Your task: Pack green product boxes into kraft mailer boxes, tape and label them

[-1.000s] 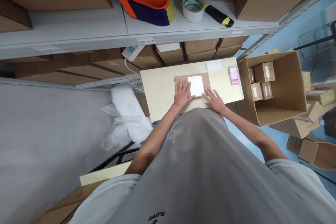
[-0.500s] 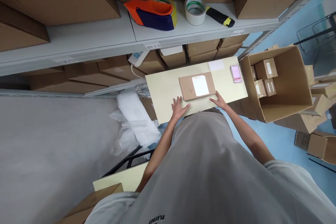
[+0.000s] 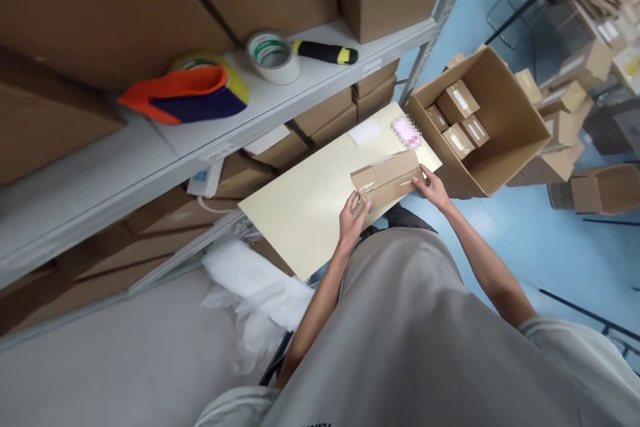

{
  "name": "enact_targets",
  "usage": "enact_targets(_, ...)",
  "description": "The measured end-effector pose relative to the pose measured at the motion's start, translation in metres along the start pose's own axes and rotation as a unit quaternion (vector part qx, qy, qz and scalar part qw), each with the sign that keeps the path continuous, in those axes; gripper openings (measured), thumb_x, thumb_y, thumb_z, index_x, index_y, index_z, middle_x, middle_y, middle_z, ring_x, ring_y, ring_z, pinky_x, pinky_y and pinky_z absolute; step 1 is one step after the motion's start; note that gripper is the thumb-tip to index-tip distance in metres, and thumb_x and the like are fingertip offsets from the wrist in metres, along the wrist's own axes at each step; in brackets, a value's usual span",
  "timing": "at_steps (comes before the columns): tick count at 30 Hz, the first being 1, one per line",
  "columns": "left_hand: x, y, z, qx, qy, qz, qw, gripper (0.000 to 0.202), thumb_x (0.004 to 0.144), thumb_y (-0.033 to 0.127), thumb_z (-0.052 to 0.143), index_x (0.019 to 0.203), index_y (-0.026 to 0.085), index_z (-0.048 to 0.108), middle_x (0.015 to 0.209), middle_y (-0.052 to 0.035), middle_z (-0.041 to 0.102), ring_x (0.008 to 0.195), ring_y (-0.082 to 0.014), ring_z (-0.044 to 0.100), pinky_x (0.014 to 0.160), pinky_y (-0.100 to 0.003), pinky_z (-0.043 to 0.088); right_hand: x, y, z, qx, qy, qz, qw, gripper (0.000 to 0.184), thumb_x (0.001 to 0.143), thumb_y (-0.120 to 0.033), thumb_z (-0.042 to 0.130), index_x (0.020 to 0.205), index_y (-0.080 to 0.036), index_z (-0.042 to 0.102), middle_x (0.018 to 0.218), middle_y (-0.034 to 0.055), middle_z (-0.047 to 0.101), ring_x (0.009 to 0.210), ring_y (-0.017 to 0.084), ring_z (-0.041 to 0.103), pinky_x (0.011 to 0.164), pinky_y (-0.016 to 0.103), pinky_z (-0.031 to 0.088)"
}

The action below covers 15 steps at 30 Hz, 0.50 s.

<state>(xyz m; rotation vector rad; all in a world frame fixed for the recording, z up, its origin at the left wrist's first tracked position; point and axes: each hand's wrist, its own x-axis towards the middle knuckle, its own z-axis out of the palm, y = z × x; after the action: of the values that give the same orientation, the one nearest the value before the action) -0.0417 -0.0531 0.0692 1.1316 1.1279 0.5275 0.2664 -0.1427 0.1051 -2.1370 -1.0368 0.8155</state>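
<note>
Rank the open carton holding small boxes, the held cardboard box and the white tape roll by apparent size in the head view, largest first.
1. Open carton
2. Held cardboard box
3. White tape roll, clearly the smallest

Looks like a packing rm. or sm. whse. Has grey metal shelf (image 3: 117, 170) w/ label (image 3: 373, 67) on edge, cardboard boxes (image 3: 90, 0), tape dispenser (image 3: 200, 103) & tape roll (image 3: 284, 73); pale counter (image 3: 300, 203) w/ white wrap (image 3: 250, 273) beside it; open carton (image 3: 515, 127) w/ sm. closed boxes (image 3: 459, 100) inside; more ctns. (image 3: 586, 193) on blue floor (image 3: 487, 237).
</note>
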Motion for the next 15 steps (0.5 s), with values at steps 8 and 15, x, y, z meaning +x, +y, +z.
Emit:
enact_targets(8, 0.017, 0.007, 0.042, 0.042, 0.000, -0.083, 0.996, 0.064, 0.099, 0.035, 0.086, 0.157, 0.017, 0.066, 0.167, -0.0197, 0.068, 0.161, -0.0345, 0.062, 0.135, -0.047, 0.052, 0.006, 0.027, -0.014, -0.085, -0.013, 0.031, 0.996, 0.083, 0.100, -0.067, 0.071, 0.165, -0.015, 0.068, 0.166, 0.0184, 0.069, 0.158, 0.047, 0.064, 0.134, 0.066, 0.050)
enact_targets(15, 0.025, 0.041, 0.074, 0.147, 0.148, -0.132, 0.969, 0.046, 0.102, 0.046, 0.075, 0.141, 0.021, 0.077, 0.152, -0.0157, 0.079, 0.152, -0.0372, 0.070, 0.131, -0.050, 0.056, 0.053, 0.030, -0.031, -0.053, -0.115, -0.033, 0.991, 0.058, 0.102, -0.050, 0.076, 0.149, -0.017, 0.080, 0.158, 0.0167, 0.075, 0.148, 0.040, 0.073, 0.129, 0.053, 0.058)
